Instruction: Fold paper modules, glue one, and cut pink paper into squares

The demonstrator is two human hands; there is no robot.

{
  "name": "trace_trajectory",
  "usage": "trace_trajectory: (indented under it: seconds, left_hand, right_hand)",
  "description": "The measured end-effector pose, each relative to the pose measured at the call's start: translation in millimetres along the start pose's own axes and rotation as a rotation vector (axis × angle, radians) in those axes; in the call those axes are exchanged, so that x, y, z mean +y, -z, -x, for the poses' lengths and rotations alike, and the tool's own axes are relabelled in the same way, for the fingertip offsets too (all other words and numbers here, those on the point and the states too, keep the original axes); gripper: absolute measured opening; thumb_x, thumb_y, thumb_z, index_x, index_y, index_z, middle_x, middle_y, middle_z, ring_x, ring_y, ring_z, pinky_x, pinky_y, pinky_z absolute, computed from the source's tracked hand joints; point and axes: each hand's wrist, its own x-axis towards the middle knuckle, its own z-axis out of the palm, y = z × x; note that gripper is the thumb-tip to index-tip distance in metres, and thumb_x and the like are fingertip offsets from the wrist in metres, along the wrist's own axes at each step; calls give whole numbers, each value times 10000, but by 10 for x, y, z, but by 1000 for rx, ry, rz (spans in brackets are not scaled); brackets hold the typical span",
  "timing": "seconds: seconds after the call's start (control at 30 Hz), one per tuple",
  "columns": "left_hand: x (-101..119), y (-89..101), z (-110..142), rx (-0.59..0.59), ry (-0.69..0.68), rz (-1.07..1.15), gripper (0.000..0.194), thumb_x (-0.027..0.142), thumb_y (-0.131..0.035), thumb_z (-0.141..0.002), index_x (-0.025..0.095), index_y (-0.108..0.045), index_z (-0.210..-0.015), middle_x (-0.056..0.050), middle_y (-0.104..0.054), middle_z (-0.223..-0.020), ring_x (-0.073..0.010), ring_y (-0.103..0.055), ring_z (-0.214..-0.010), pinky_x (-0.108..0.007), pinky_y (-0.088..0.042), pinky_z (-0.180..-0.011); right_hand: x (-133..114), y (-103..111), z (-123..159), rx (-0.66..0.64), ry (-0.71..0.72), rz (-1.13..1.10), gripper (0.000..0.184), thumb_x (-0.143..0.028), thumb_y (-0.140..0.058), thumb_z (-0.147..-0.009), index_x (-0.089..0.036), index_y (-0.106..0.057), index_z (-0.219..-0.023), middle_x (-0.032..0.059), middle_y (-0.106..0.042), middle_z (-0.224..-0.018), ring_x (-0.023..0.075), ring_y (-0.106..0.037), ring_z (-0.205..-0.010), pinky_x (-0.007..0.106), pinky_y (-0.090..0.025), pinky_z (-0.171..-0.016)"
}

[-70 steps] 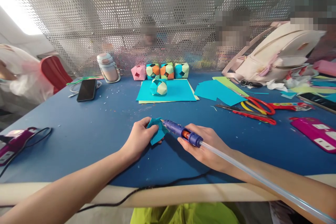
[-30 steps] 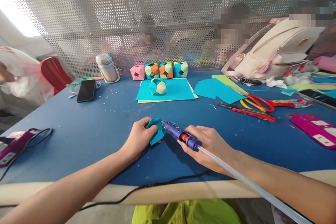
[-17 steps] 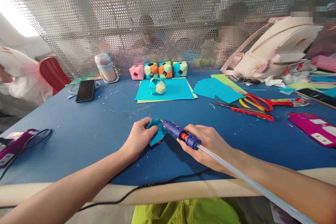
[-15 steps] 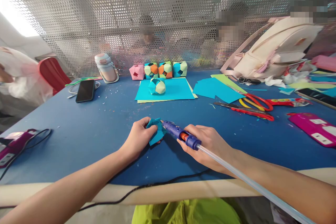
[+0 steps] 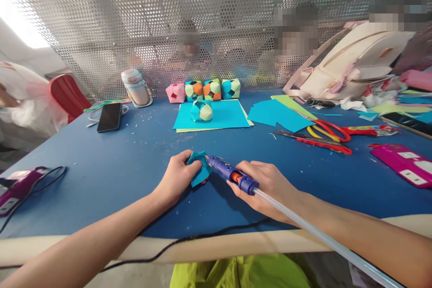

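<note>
My left hand [image 5: 180,173] pinches a folded blue paper piece [image 5: 201,174] above the table, thumb on its near face. My right hand [image 5: 266,184] is wrapped round a purple glue gun [image 5: 219,167]. Its nozzle meets the upper right part of the paper, and a long clear glue stick [image 5: 313,229] runs out of its back end. Beyond my hands, a blue and pale green paper ball [image 5: 202,111] rests on a stack of blue sheets [image 5: 229,117]. A row of several folded paper balls [image 5: 212,90] stands behind it.
Red-handled scissors [image 5: 324,144] and cut blue paper [image 5: 276,114] lie to the right, near a magenta power strip [image 5: 403,164]. A phone [image 5: 110,117] and a bottle [image 5: 136,87] are at the left. A black cord [image 5: 189,238] crosses the front edge; a backpack [image 5: 354,65] leans behind.
Almost nothing differs. Both hands, the blue paper and the glue gun hold nearly the same position, with the nozzle still at the paper.
</note>
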Motion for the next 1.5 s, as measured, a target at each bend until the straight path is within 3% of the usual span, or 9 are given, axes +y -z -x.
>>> trace_trajectory:
  seconds: [1.13, 1.33, 1.5]
  left_hand:
    - [-28, 13, -8, -8, -38, -86, 103, 280, -569, -689, 194, -518, -664, 30, -598, -507, -155, -577, -492, -223, -423, -442]
    - [-2, 36, -15, -10, -44, 29, 114, 284, -589, -689, 183, -537, -700, 11, -629, -527, -160, -595, -487, -238, -452, -458]
    - [3, 44, -23, -51, -24, 133, 141, 281, -620, -686, 170, -538, -710, -18, -667, -594, -166, -614, -502, -283, -509, -510]
  right_hand:
    - [2, 18, 5, -18, 1, -19, 102, -269, -516, -864, -204, -460, -809, -1, -585, -625, 159, -535, -542, 264, -371, -532]
    - [-13, 29, -2, 19, -44, -38, 113, -285, -492, -870, -210, -467, -788, -2, -563, -616, 152, -515, -531, 261, -365, -520]
    - [-45, 104, -30, 35, -215, -294, 188, -361, -496, -874, -224, -482, -745, -36, -514, -561, 115, -442, -465, 239, -346, -471]
